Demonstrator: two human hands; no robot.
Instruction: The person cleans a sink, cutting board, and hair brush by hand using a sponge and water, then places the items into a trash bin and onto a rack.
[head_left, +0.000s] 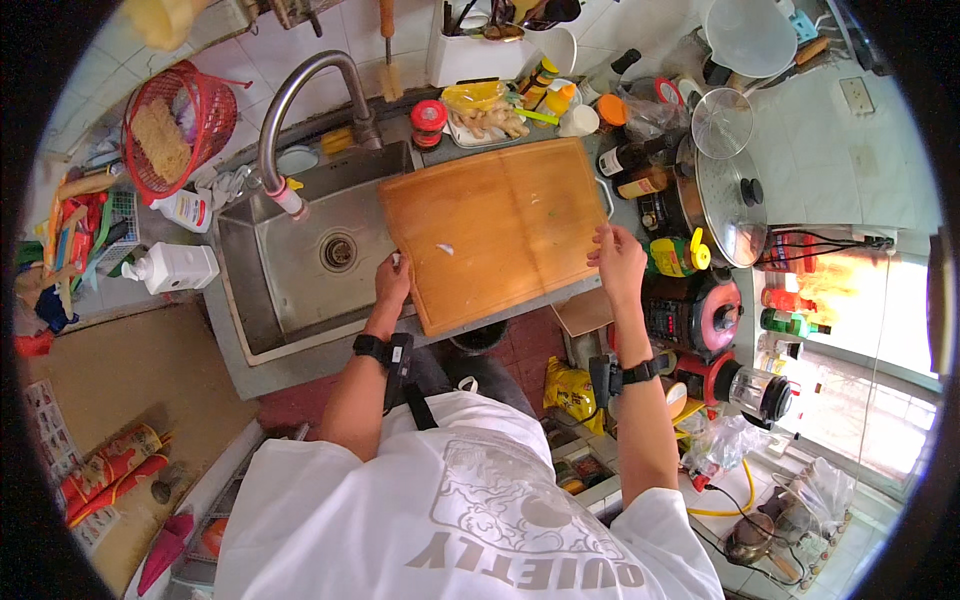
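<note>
In front of me a wooden cutting board (487, 232) lies across the counter, its left side reaching over the sink's edge. A small pale scrap (445, 248) and a few tiny bits rest on it. My left hand (394, 279) is at the board's left edge with its fingers curled. Something small and white shows at those fingertips, but whether it is held or the hand grips the board is unclear. At the right edge is my right hand (621, 262), its fingers loosely bent and apart, with nothing visible in them.
The steel sink (300, 300) and its curved faucet (300, 75) are on the left. Behind the board stand a red-lidded jar (428, 124) and a tray of ginger (487, 120). Bottles (641, 184), a glass-lidded pan (727, 195) and a rice cooker (694, 311) crowd the right.
</note>
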